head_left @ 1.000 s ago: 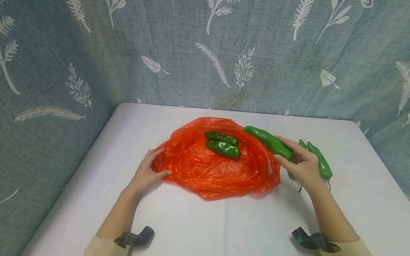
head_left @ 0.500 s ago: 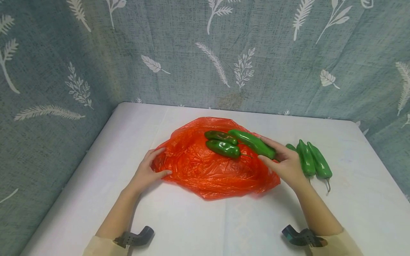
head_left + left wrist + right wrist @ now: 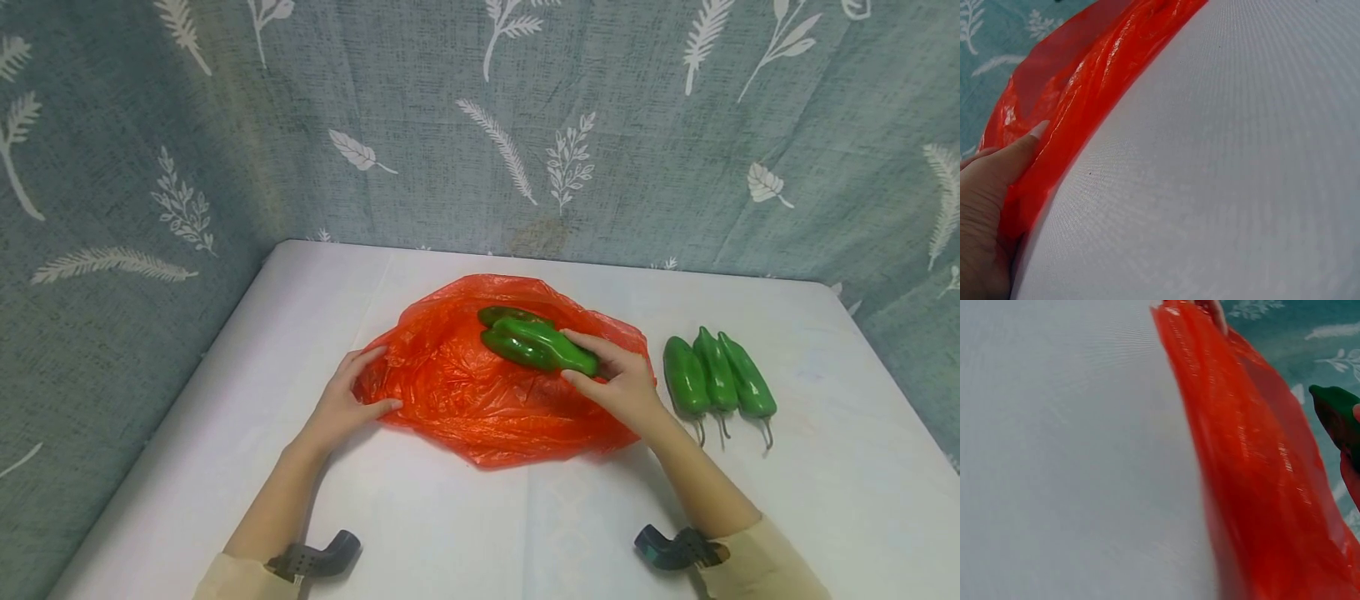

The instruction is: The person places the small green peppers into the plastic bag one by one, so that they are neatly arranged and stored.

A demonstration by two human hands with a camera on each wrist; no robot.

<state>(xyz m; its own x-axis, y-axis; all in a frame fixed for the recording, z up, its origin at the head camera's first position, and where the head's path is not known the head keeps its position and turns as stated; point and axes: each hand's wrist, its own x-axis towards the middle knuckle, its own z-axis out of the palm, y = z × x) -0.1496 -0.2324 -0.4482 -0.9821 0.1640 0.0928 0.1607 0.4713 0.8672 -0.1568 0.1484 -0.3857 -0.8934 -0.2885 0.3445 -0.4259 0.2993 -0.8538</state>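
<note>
A crinkled red plastic bag (image 3: 442, 396) lies spread with its mouth wide on the white table. My left hand (image 3: 341, 402) holds the bag's left end, its thumb (image 3: 1013, 156) over the rim in the left wrist view. In my right hand (image 3: 626, 387) is a long green pepper (image 3: 546, 335), pinched at its near end between thumb and fingers, tip pointing left. It is over the bag and overlaps a second green pepper (image 3: 501, 343) lying inside. Behind that one lies a darker green pepper (image 3: 495, 315), partly covered.
Three green peppers (image 3: 716, 375) lie side by side right of the bag, stems toward me. A teal curtain with white leaf prints (image 3: 450, 125) rises behind the white table (image 3: 525, 533) and along its left side.
My right hand has carried the green pepper leftward from the bag's right edge to above the peppers inside. The three peppers at right have come into full view. The left hand stays put.
</note>
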